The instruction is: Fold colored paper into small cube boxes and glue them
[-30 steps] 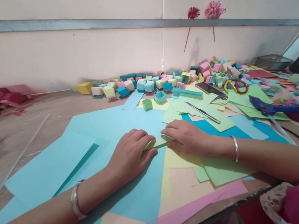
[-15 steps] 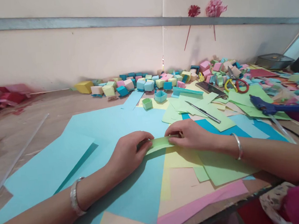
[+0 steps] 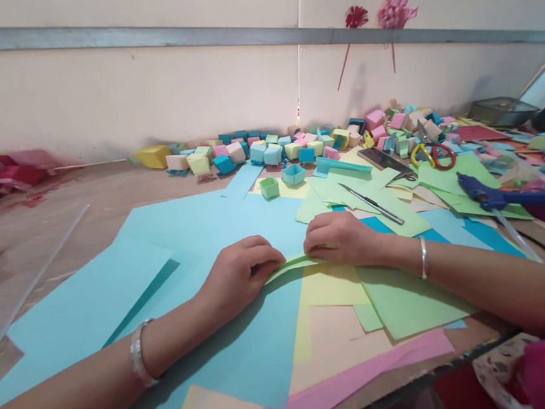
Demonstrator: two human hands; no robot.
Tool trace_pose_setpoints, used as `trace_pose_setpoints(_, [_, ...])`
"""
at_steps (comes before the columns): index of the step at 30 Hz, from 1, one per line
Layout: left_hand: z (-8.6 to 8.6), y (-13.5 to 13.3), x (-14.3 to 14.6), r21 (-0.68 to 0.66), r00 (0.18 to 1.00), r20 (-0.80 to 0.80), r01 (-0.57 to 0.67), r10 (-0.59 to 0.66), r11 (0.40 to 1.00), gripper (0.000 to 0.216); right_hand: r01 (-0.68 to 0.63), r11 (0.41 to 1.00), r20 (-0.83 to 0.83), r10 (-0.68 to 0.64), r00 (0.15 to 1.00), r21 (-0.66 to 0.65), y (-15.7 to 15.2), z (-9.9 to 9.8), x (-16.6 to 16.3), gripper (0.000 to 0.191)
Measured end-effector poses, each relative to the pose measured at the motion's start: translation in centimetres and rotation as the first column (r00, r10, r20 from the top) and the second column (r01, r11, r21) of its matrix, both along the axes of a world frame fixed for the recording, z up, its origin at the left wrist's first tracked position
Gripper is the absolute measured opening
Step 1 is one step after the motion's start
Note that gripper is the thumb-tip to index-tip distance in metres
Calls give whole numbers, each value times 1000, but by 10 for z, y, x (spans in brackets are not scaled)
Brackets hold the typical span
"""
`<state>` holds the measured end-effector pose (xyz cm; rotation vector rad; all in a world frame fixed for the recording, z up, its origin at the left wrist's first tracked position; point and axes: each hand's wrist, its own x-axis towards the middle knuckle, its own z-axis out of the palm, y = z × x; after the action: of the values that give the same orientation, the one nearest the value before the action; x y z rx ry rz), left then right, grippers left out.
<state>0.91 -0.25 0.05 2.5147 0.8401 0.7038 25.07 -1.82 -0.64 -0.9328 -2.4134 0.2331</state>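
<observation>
A narrow light green paper strip (image 3: 291, 265), folded along its length, spans the gap between my hands. My left hand (image 3: 240, 268) pinches its left end, thumb below and fingers on top. At the other end my right hand (image 3: 340, 240) has its fingers closed on the strip, and they hide that end. Beneath lie a large light blue sheet (image 3: 198, 227) and a yellow sheet (image 3: 334, 285). Just beyond my hands stand a small green paper box (image 3: 269, 188) and a light blue paper box (image 3: 293, 175), both with open tops.
Many small coloured paper boxes (image 3: 272, 155) line the wall. To the right lie a pen-like tool (image 3: 372, 204), a phone (image 3: 386, 161), scissors (image 3: 433, 156) and a blue glue gun (image 3: 491, 195). A clear stick (image 3: 36, 285) rests at left; green sheets (image 3: 414, 300) lie under my right forearm.
The green strip looks narrower now, its upper edge folded over towards me. My fingers have pressed down closer on it, and the right hand has shifted slightly.
</observation>
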Motion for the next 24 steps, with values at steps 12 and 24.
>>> trace_pose_setpoints(12, [-1, -2, -3, 272, 987, -158, 78, -36, 959, 23, -210, 922, 332, 97, 938, 324, 4, 4, 9, 26])
trace_pose_setpoints(24, [-2, -1, -3, 237, 967, -255, 86, -24, 968, 29, -111, 980, 197, 78, 977, 163, 3, -2, 6, 21])
